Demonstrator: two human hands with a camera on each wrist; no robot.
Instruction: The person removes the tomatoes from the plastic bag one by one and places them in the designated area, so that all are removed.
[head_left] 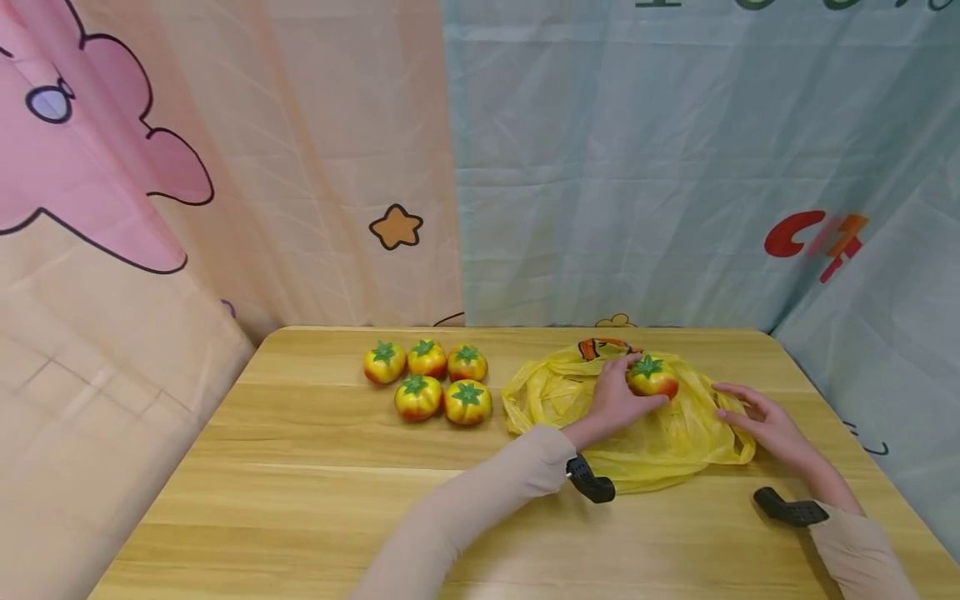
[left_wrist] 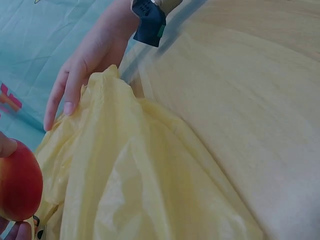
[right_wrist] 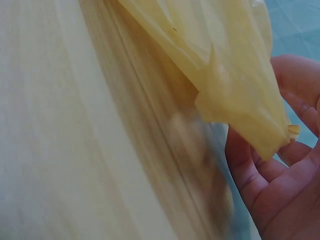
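My left hand (head_left: pixel 618 396) holds a yellow-and-red tomato-like fruit (head_left: pixel 652 379) with a green leafy top, just above a yellow plastic bag (head_left: pixel 675 442). In the left wrist view the fruit's red side (left_wrist: pixel 21 182) shows between thumb and fingers at the left edge. The bag lies spread and crumpled on the table. At its right edge my right hand (head_left: pixel 772 425) grips the plastic between thumb and fingers. The right wrist view shows a raised bag corner (right_wrist: pixel 250 105) between these fingers; their exact contact is partly hidden.
Several similar fruits (head_left: pixel 467 403) stand grouped in two rows on the wooden table (head_left: pixel 315 500), left of the bag. Printed curtains (head_left: pixel 337 167) hang behind the table and along its sides. A dark wrist device (head_left: pixel 791 508) sits on each forearm.
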